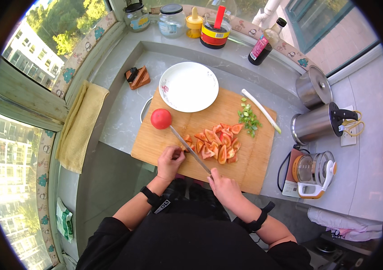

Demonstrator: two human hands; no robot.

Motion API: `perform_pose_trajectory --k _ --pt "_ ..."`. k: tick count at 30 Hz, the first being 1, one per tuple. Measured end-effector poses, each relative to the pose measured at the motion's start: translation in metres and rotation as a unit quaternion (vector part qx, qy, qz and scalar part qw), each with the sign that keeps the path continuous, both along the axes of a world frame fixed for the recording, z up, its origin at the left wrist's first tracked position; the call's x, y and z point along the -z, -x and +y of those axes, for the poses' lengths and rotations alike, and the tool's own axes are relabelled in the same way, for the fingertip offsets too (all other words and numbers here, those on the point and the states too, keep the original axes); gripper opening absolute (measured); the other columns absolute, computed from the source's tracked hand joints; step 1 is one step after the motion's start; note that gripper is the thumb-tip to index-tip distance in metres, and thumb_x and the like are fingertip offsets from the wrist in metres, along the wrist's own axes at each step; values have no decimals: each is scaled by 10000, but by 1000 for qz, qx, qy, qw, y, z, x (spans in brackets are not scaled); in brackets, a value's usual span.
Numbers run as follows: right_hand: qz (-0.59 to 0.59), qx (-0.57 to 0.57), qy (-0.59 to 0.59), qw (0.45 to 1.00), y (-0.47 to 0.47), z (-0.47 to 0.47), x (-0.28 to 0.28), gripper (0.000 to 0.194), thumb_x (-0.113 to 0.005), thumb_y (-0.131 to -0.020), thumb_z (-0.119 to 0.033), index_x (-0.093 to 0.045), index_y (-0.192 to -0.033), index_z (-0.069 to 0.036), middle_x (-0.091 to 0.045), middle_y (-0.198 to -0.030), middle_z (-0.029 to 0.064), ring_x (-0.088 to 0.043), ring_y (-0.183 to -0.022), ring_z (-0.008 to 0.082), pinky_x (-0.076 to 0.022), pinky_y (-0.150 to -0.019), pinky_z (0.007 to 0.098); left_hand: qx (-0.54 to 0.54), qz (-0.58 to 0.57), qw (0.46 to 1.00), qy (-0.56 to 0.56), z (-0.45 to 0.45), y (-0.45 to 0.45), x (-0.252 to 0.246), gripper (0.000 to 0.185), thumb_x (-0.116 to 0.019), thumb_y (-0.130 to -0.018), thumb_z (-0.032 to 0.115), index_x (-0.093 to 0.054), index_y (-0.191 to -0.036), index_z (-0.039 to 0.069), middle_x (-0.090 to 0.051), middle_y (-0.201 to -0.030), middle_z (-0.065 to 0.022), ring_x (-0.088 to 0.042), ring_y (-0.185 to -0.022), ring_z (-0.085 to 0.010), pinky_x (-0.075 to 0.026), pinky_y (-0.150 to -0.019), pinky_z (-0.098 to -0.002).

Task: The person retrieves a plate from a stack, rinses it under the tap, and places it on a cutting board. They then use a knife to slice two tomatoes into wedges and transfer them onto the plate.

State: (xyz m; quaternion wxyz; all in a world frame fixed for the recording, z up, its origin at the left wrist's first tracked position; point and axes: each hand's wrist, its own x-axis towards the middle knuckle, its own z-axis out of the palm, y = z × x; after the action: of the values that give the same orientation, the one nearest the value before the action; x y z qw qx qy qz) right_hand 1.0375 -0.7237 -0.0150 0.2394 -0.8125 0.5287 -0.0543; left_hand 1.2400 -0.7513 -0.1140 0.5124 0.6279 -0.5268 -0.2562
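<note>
My right hand [224,186] is closed around the handle of a kitchen knife [190,149], whose blade runs up and left across the wooden cutting board [255,172]. At the board's near edge, my left hand [170,162] has its fingers bent together beside a few tomato pieces; whether it pinches one is hidden. A whole tomato [161,118] sits near the blade's tip. Tomato wedges [222,154] lie heaped right of the blade. Chopped scallion [249,120] is farther right, beside a long scallion stalk [262,111]. A white dish [188,86] rests at the board's far edge.
Jars and a dark sauce bottle [264,45] line the window ledge. A wooden block [139,77] stands back left, near a yellow towel [80,128] over the edge. To the right are a lidded pot [314,88], a steel container [316,123] with scissors, and a glass kettle [314,172].
</note>
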Motion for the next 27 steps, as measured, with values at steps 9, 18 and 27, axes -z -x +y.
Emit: perform_pose_trajectory --k 9,18,27 --pt "-76 101 -46 991 41 20 -5 236 -526 -938 -245 -429 -1065 -71 -626 -673 180 -616 -595 396 -490 -508 484 -16 120 986 -113 -12 -34 -11 130 -662 -835 35 -608 -946 -6 -644 -865 -38 -639 -745 -91 -520 -637 -216" --pt "-132 148 -86 976 55 18 -16 224 -537 -934 -209 -444 -1078 -64 -622 -713 198 -616 -661 413 -475 -541 480 111 16 990 -91 -37 -41 -26 123 -666 -827 32 -632 -938 -8 -666 -874 -54 -657 -762 -109 -547 -681 -244" --pt "-193 294 -61 934 101 33 -27 261 -564 -923 -234 -488 -1102 -59 -584 -676 171 -618 -628 375 -458 -536 398 146 -133 980 -38 -49 -53 -45 147 -644 -811 12 -614 -954 3 -644 -898 -121 -656 -760 -230 -540 -676 -305"
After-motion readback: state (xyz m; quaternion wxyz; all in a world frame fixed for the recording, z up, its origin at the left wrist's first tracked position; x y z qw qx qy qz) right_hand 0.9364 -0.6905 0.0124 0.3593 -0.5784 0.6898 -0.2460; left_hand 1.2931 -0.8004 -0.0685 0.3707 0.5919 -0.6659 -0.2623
